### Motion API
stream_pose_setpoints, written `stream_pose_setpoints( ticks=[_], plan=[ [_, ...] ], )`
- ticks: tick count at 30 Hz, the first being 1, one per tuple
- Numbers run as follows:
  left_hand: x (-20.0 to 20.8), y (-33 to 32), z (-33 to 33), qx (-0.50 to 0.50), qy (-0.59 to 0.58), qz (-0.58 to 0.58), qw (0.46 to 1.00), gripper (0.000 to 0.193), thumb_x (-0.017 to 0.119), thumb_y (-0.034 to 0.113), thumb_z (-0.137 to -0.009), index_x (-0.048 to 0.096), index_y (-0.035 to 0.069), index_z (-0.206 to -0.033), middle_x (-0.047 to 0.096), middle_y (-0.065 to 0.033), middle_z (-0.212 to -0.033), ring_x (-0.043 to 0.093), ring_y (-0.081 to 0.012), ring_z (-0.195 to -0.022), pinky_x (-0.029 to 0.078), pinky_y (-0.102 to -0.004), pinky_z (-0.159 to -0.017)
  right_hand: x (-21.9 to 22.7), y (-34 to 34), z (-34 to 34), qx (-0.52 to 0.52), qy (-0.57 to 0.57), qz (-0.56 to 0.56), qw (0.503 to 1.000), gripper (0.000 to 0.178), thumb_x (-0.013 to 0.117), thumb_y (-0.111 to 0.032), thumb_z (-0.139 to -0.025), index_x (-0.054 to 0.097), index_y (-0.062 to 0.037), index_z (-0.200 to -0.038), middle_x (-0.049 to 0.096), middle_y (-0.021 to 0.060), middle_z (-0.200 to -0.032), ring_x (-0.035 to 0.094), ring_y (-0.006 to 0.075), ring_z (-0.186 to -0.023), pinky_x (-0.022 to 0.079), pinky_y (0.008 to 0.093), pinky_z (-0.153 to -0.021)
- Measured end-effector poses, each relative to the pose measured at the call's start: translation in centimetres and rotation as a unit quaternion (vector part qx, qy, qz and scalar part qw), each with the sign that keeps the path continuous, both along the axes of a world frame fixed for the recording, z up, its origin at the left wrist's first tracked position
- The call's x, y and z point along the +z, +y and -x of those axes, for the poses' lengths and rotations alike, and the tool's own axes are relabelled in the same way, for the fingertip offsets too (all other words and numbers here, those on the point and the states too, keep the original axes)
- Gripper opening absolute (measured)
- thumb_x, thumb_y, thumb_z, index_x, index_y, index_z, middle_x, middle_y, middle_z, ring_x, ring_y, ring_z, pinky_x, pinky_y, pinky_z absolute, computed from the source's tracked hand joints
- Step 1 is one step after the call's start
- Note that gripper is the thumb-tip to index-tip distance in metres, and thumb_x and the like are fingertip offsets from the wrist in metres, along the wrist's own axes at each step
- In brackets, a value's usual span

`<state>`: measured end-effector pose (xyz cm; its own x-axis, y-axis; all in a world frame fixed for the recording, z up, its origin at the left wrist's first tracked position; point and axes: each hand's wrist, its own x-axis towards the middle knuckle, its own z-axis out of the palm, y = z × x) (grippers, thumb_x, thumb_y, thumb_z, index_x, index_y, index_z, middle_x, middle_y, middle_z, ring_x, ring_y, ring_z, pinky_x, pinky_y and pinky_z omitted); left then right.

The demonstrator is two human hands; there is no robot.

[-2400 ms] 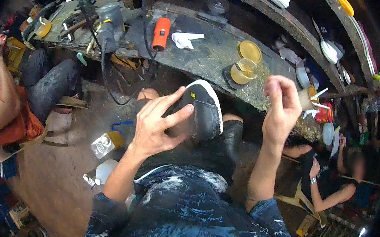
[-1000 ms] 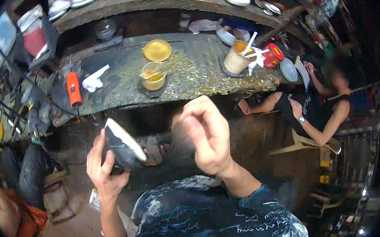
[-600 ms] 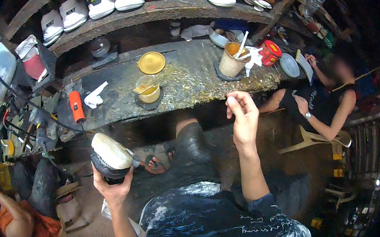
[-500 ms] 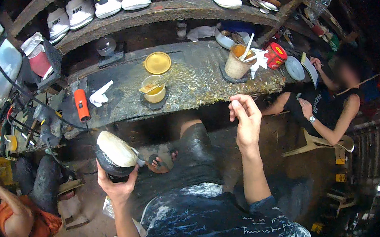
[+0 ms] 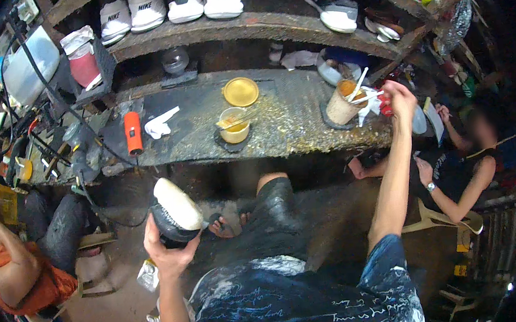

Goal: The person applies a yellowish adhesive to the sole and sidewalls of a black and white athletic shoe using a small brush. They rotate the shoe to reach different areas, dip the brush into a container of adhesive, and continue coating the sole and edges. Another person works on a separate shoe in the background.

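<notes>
My left hand (image 5: 173, 254) is closed around a black shoe (image 5: 173, 228), held above my lap with its cream-white sole (image 5: 177, 203) turned up. My right arm is stretched out to the right of the bench. My right hand (image 5: 401, 100) hovers with loosely bent, parted fingers by the end of a white stick (image 5: 368, 97). That stick leans out of a crusted beige cup (image 5: 341, 111) with orange-brown stuff at its mouth. A second white stick (image 5: 359, 80) stands in the same cup. Behind my fingers a red can (image 5: 384, 106) is partly hidden.
On the dark, glue-crusted bench (image 5: 176, 140) are a yellow tub (image 5: 234, 131) with a brush across it, a yellow lid (image 5: 241, 92), an orange tool (image 5: 133, 134) and a white cloth (image 5: 162, 124). Shoes (image 5: 186, 3) line the shelf above. People sit at both sides.
My right hand has moved out to the right and forward, from the bench's front edge to beside the cup's sticks. My left hand still holds the shoe. The whole view has shifted slightly.
</notes>
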<state>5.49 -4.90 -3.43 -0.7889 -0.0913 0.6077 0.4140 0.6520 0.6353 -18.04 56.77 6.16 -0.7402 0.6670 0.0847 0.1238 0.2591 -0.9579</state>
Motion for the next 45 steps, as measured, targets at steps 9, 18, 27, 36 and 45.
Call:
stream_pose_setpoints(
  ticks=[9,18,27,36,45],
  plan=[
    [0.9,1.3,-1.1,0.043,-0.032,-0.005,0.999,0.111,0.099,0.016,-0.065,0.038,0.004,-0.156,0.065,-0.0231,-0.130,0.070,-0.0353,-0.111,0.055,-0.0447,-0.096,-0.2,1.2,9.1,0.215,-0.225,-0.180,0.933,0.026,0.082,-0.030,-0.088,0.079,-0.0042,-0.089,0.076,0.0036,-0.078,0.061,0.0103,-0.063,0.045,0.0299,-0.056],
    [2.1,1.7,0.2,0.011,-0.071,0.048,0.996,0.113,0.100,0.023,-0.064,0.038,-0.001,-0.155,0.067,-0.0256,-0.130,0.069,-0.0370,-0.116,0.054,-0.0463,-0.102,-2.4,2.9,13.1,0.255,-0.294,-0.343,0.855,0.061,0.090,-0.060,-0.076,0.077,-0.0003,-0.080,0.070,0.0091,-0.073,0.065,0.0201,-0.067,0.053,0.0389,-0.061],
    [3.0,2.0,1.1,-0.032,0.037,-0.003,0.999,0.108,0.091,0.008,-0.058,0.045,0.017,-0.156,0.063,-0.0224,-0.143,0.068,-0.0402,-0.121,0.055,-0.0468,-0.101,-0.8,6.7,10.8,0.292,-0.259,-0.078,0.917,0.020,0.066,-0.025,-0.088,0.071,-0.0081,-0.077,0.063,0.0011,-0.065,0.048,0.0111,-0.054,0.033,0.0320,-0.048],
    [2.4,0.9,1.3,-0.006,0.006,-0.001,1.000,0.104,0.095,0.016,-0.061,0.047,0.014,-0.154,0.062,-0.0189,-0.146,0.066,-0.0378,-0.125,0.054,-0.0476,-0.104,1.6,10.1,4.6,0.266,-0.243,-0.024,0.933,0.020,0.071,-0.030,-0.094,0.066,-0.0128,-0.085,0.058,-0.0058,-0.064,0.046,0.0056,-0.050,0.031,0.0258,-0.043],
    [2.6,0.6,2.2,-0.016,-0.007,-0.017,1.000,0.106,0.097,0.013,-0.063,0.044,0.011,-0.155,0.065,-0.0210,-0.131,0.065,-0.0422,-0.117,0.053,-0.0488,-0.102,3.0,14.0,-3.6,0.264,-0.209,-0.030,0.941,0.024,0.069,-0.033,-0.100,0.067,-0.0090,-0.100,0.064,-0.0026,-0.072,0.049,0.0055,-0.051,0.032,0.0230,-0.044]
  ],
)
